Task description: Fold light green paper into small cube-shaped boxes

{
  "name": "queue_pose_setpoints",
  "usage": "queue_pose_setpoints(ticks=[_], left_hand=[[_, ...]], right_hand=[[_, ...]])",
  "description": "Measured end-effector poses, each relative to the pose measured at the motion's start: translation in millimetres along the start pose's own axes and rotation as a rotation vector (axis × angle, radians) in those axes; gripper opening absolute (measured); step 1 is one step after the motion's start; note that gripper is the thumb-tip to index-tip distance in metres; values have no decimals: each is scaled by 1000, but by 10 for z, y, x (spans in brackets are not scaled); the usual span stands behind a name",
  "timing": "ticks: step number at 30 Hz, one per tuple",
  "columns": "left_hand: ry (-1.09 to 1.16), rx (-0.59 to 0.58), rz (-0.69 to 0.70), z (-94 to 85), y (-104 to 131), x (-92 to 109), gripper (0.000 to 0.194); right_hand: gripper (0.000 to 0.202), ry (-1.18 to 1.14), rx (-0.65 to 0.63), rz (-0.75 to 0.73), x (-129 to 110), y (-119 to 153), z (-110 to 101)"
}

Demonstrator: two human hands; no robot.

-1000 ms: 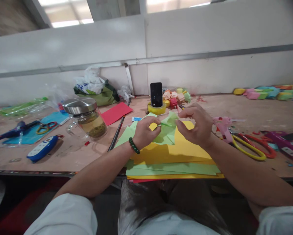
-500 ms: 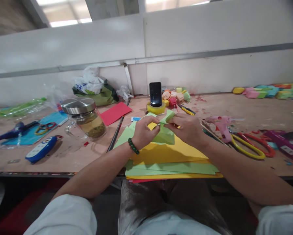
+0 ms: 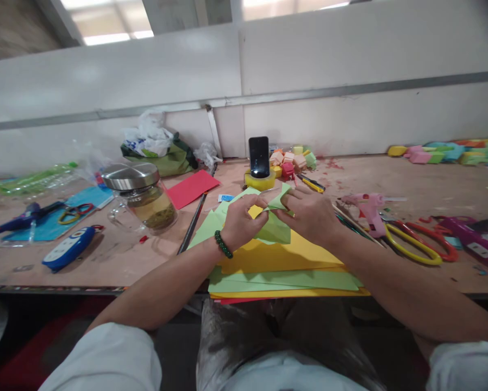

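Between my two hands is a folded piece of light green paper (image 3: 280,200), raised a little over the stack. My left hand (image 3: 244,218) pinches its left side between thumb and fingers; a dark green bead bracelet circles that wrist. On the other side, my right hand (image 3: 311,213) grips the paper with the thumb below and the fingers bent over it. Parts of the folds are hidden by my fingers. Beneath lie yellow sheets (image 3: 276,255) and light green sheets (image 3: 285,281), stacked at the table's front edge.
A phone (image 3: 259,157) stands upright in a yellow tape roll (image 3: 260,180), beside small folded paper pieces (image 3: 288,160). To the left are a lidded glass mug (image 3: 150,209), red paper (image 3: 193,188) and a blue power strip (image 3: 68,248). Rightward lie a pink glue gun (image 3: 370,209) and scissors (image 3: 415,244).
The green paper has tilted and its upper flap stands differently between my fingers. My right fingers have shifted over it, and my left hand has moved slightly to the right.
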State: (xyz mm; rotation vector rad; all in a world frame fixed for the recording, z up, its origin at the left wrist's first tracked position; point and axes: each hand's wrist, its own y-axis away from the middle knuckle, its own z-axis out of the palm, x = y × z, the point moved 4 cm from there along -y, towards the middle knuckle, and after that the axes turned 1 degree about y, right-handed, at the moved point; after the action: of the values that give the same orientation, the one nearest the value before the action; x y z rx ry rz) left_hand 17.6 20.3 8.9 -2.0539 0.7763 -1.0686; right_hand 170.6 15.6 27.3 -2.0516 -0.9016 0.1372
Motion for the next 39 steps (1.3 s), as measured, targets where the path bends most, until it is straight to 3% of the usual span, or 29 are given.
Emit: queue_pose_setpoints(ticks=[5,9,12,17,23,30,34,39], left_hand=[[18,-12,-2,-11,1,26,6],[146,-85,36,-36,1,96,34],[247,-152,116,-48,-1,144,36],[223,-76,107,-50,-15,101,32],[179,-53,173,-53,-9,110,28],[228,-102,154,-112,-11,180,30],[298,-145,148,-75,-10,201,40],[339,-196,26,-16,4,139,45]], right_hand=[[19,-102,55,-28,-31,-17,-22],[15,-130,158,3,1,-25,-78],[12,-139,248,-13,7,-28,-138],[10,-209,344,-55,-36,-17,-199],[11,-314,329,-47,-45,-7,-218],[11,-185,322,-125,-63,-14,-241],[11,-109,311,-149,-72,-13,-225],[11,-135,282,-183,-83,-6,-223]])
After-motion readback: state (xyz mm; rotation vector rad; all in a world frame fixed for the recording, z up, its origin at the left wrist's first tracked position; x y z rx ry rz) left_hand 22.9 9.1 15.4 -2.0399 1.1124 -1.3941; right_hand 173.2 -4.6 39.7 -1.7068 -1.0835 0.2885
